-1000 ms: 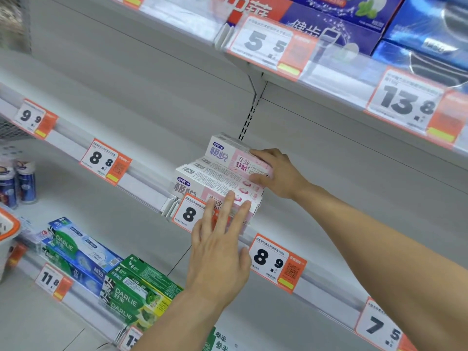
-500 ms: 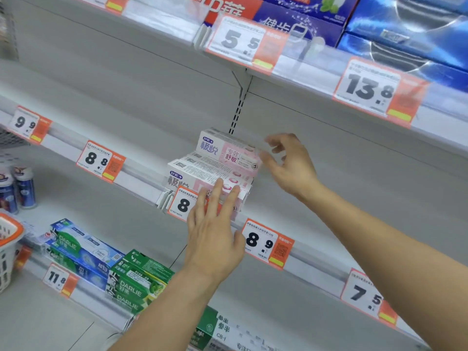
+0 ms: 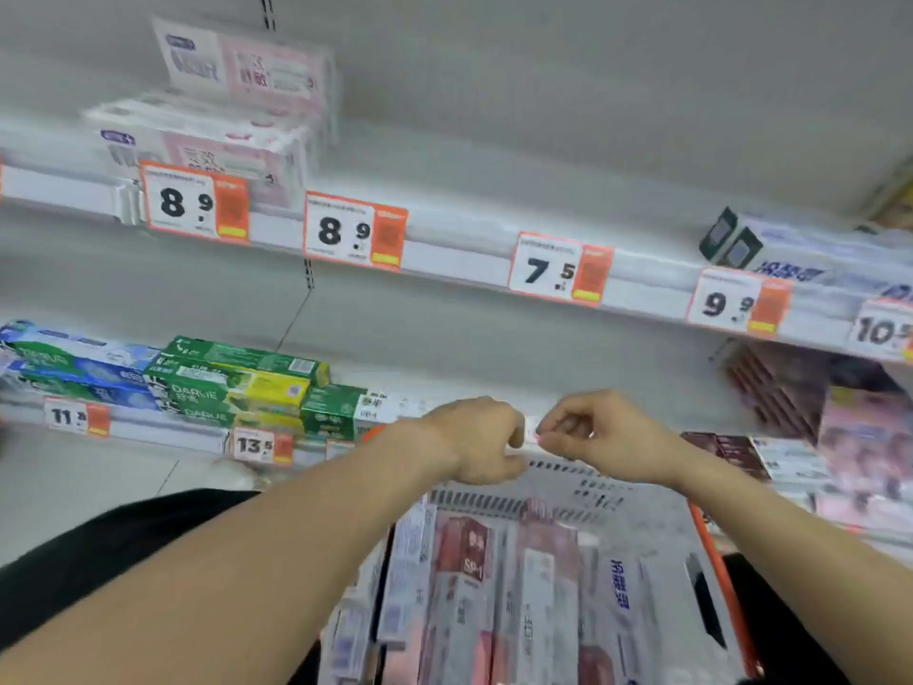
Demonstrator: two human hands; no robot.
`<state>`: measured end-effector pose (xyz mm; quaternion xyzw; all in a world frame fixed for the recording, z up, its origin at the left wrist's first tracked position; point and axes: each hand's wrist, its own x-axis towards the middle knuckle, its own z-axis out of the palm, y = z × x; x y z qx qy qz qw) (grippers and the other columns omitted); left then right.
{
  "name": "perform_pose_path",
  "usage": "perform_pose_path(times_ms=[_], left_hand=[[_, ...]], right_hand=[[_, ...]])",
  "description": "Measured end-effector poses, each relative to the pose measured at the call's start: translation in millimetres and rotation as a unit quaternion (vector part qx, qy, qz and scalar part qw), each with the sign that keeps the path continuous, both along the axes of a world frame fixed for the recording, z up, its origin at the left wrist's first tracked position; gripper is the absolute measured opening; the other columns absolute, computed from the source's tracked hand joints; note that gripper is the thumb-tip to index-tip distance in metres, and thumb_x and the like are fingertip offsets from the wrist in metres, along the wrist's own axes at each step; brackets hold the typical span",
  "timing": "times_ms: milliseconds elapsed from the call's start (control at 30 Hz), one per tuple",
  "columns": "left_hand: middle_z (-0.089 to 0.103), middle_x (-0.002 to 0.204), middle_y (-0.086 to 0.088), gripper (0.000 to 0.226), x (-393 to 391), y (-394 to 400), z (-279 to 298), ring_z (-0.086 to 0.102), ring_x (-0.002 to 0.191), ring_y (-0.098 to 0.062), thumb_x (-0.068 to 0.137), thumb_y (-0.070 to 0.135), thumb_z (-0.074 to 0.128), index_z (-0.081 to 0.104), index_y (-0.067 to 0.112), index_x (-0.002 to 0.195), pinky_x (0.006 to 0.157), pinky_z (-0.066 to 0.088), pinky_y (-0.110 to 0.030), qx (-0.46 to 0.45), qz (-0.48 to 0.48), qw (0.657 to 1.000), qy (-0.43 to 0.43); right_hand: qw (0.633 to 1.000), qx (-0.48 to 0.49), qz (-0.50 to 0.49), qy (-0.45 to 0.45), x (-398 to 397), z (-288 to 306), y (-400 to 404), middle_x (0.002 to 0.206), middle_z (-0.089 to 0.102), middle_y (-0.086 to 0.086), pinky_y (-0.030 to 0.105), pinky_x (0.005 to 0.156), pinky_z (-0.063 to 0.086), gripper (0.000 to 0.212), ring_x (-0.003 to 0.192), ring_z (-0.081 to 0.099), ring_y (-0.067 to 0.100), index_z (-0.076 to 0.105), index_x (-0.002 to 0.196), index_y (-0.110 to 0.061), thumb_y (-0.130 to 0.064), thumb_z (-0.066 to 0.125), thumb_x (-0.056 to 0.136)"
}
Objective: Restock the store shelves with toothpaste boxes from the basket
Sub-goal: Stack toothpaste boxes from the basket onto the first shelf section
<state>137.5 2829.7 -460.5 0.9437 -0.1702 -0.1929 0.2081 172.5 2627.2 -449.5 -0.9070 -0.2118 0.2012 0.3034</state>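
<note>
We are holding both hands over the far rim of the basket (image 3: pixel 711 551), close together and nearly touching. The left hand (image 3: pixel 477 440) is curled with its fingers tucked under, and the right hand (image 3: pixel 600 437) is curled too, thumb and forefinger drawn together near something small and pale. The picture is smeared by motion, so we cannot tell whether either hand is gripping a box yet or closing on nothing.

The toothpaste boxes (image 3: pixel 499 580) are lying packed in the basket below our wrists, red, pink and white, side by side. Their long axes are running roughly away from us, toward the shelves, with one end facing our body and the other the far rim. On the upper shelf (image 3: pixel 454 262), the pink and white boxes (image 3: pixel 207 145) are sitting stacked behind the 8.9 price tag (image 3: pixel 195 202), long axes running along the shelf edge, left to right, with one more box (image 3: pixel 247 66) standing on top, printed face toward us.

We are judging the risks this way: the boxes are tightly packed, so pulling one could drag a neighbour up and spill it over the rim. A box lifted by one end could swing and knock a price tag. The basket is mixing several brands, so we could be shelving one behind the wrong price. The top box on the stack looks easy to tip.
</note>
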Motion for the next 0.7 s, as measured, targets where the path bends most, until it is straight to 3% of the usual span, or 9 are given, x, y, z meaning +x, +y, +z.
perform_pose_path(times_ms=[100,200,300,400,467,600,700], left_hand=[[0.064,0.119,-0.005,0.034,-8.7,-25.1,-58.0,0.061,0.104,-0.025,0.096,0.035,0.061,0.061,0.013,0.121,0.091,0.051,-0.037,0.05,-0.016,0.992,0.116],[0.065,0.116,-0.008,0.04,-15.5,-41.2,-109.5,0.063,0.103,-0.027,0.093,0.038,0.066,0.061,0.01,0.12,0.093,0.053,-0.041,0.077,0.023,0.977,0.195],[0.061,0.126,-0.013,0.061,-23.8,-65.0,-152.6,0.06,0.115,-0.03,0.087,0.046,0.071,0.051,0.008,0.131,0.098,0.05,-0.038,0.024,0.121,0.963,0.24],[0.06,0.131,-0.008,0.09,-41.1,-92.9,-190.2,0.06,0.117,-0.025,0.069,0.063,0.078,0.047,0.01,0.135,0.1,0.05,-0.036,-0.071,0.226,0.929,0.285],[0.067,0.122,-0.001,0.081,-57.2,-107.4,-212.7,0.065,0.106,-0.016,0.065,0.053,0.086,0.053,0.014,0.128,0.092,0.054,-0.031,-0.13,0.238,0.912,0.308],[0.07,0.102,0.009,0.062,-78.2,-117.0,-230.9,0.067,0.089,-0.004,0.066,0.038,0.092,0.061,0.018,0.115,0.071,0.052,-0.016,-0.19,0.278,0.9,0.276],[0.071,0.094,0.01,0.043,-73.5,-113.7,-227.2,0.066,0.081,-0.001,0.071,0.026,0.09,0.066,0.02,0.106,0.062,0.049,-0.013,-0.196,0.287,0.896,0.276]], right_hand=[[0.993,-0.052,-0.065,0.08,-4.1,-60.4,-42.9,0.075,0.071,0.002,0.028,0.061,0.053,0.013,0.058,0.063,0.012,0.072,0.088,-0.018,-0.03,0.077,0.085],[0.981,-0.119,-0.084,0.129,-17.8,-105.8,-73.6,0.085,0.067,-0.005,0.025,0.069,0.048,0.019,0.072,0.063,0.009,0.066,0.09,-0.022,-0.035,0.078,0.083],[0.969,-0.16,-0.092,0.166,-36.8,-141.3,-86.3,0.108,0.067,0.007,0.032,0.084,0.051,0.031,0.097,0.063,0.023,0.063,0.101,-0.016,-0.035,0.078,0.083],[0.959,-0.167,-0.099,0.208,-56.8,-166.1,-90.4,0.113,0.066,0.01,0.038,0.091,0.052,0.044,0.103,0.063,0.026,0.061,0.116,-0.008,-0.031,0.078,0.083],[0.956,-0.164,-0.101,0.221,-66.0,-178.2,-96.6,0.108,0.064,0.005,0.033,0.084,0.051,0.045,0.099,0.062,0.022,0.058,0.119,-0.011,-0.029,0.078,0.083],[0.953,-0.153,-0.126,0.228,-82.5,-194.7,-105.5,0.101,0.067,0.004,0.026,0.073,0.046,0.045,0.093,0.064,0.021,0.058,0.119,-0.012,-0.026,0.079,0.082],[0.946,-0.126,-0.136,0.267,-86.4,-200.7,-104.0,0.106,0.068,0.003,0.03,0.08,0.054,0.058,0.095,0.065,0.019,0.056,0.125,-0.013,-0.026,0.084,0.077]])
